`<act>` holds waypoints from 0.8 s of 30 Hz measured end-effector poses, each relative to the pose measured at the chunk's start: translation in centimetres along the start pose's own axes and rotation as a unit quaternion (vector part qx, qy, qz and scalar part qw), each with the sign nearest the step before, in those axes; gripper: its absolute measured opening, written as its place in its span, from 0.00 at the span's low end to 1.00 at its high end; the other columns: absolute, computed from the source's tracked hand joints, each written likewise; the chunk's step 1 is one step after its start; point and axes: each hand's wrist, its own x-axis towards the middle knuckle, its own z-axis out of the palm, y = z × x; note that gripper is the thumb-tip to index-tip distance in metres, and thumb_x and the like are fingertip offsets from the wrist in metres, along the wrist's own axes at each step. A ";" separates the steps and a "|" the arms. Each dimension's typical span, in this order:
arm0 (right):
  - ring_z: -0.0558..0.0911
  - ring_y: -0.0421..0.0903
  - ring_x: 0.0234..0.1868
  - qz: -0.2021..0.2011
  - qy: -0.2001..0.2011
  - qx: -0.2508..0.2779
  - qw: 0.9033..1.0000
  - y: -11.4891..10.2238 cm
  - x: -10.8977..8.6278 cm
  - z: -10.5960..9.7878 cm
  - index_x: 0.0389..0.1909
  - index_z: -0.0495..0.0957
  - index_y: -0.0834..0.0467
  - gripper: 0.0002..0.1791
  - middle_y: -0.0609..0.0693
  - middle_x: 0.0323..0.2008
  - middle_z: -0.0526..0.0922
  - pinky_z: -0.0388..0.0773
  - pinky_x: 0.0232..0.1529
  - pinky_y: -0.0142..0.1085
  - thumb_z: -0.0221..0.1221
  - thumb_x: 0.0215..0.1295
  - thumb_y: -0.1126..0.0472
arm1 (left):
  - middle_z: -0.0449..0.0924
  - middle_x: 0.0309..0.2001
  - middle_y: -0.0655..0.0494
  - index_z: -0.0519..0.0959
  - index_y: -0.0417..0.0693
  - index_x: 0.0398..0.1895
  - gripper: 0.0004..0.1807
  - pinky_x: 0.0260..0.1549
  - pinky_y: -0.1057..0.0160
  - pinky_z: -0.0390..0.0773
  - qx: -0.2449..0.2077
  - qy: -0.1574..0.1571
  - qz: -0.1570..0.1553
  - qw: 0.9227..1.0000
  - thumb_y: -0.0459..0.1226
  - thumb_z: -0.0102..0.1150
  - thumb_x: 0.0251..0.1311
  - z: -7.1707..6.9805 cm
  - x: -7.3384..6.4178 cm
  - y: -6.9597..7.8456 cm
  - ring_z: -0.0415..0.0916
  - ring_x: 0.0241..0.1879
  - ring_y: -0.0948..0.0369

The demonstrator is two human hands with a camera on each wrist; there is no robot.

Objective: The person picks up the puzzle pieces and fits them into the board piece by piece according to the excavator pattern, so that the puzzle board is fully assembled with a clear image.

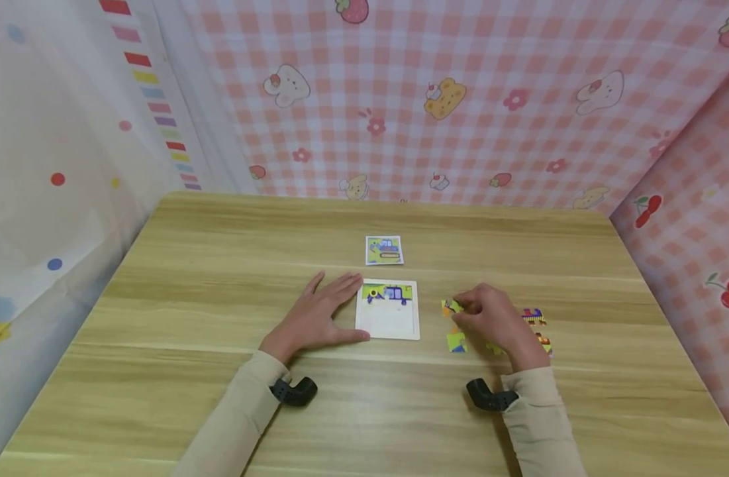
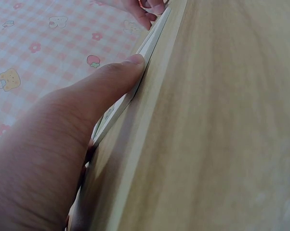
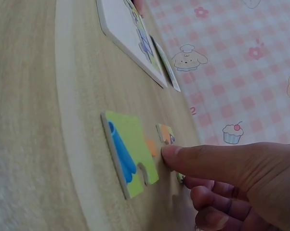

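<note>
A square white puzzle tray (image 1: 388, 321) lies on the table, its upper strip filled with pieces that show part of a blue vehicle. My left hand (image 1: 319, 318) steadies it from the left, fingers stretched to the top corner and the straight thumb (image 2: 121, 72) on the near edge. To the right of the tray, my right hand (image 1: 492, 318) pinches a green and orange puzzle piece (image 1: 449, 307) at the tabletop, partly hidden by the thumb. Just nearer lies a green and blue piece (image 3: 128, 149). More pieces (image 1: 534, 316) lie beyond the right hand, partly covered by it.
Behind the tray lies a small square picture card (image 1: 385, 250) with a blue vehicle on it. The wooden table (image 1: 221, 232) meets a pink checked cloth (image 1: 388, 132) at the back and right. A pale dotted cloth (image 1: 54, 218) hangs at the left.
</note>
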 end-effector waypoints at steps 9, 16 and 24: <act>0.74 0.51 0.37 0.001 0.020 0.024 1.000 0.1 0.4 -0.1 0.45 0.82 0.66 0.12 0.56 0.37 0.78 0.73 0.36 0.38 0.70 0.64 0.67 | 0.50 0.82 0.59 0.53 0.51 0.83 0.60 0.79 0.46 0.31 -0.006 0.005 0.005 1.000 0.74 0.58 0.56 -0.1 -0.1 0.1 0.46 0.81 0.59; 0.81 0.47 0.36 -0.024 0.066 0.071 0.995 -0.2 0.3 0.2 0.39 0.82 0.61 0.04 0.52 0.35 0.85 0.79 0.37 0.32 0.68 0.68 0.67 | 0.50 0.82 0.59 0.53 0.51 0.83 0.60 0.79 0.46 0.32 -0.009 0.005 0.006 1.000 0.74 0.58 0.56 -0.1 -0.1 0.2 0.46 0.81 0.59; 0.82 0.47 0.33 -0.060 0.086 0.152 0.983 -3.5 1.4 2.3 0.41 0.87 0.62 0.04 0.53 0.36 0.87 0.79 0.32 0.31 0.68 0.67 0.66 | 0.49 0.83 0.61 0.52 0.53 0.84 0.60 0.79 0.47 0.31 -0.003 0.001 0.004 1.000 0.75 0.56 0.55 -0.2 -0.1 0.1 0.45 0.81 0.62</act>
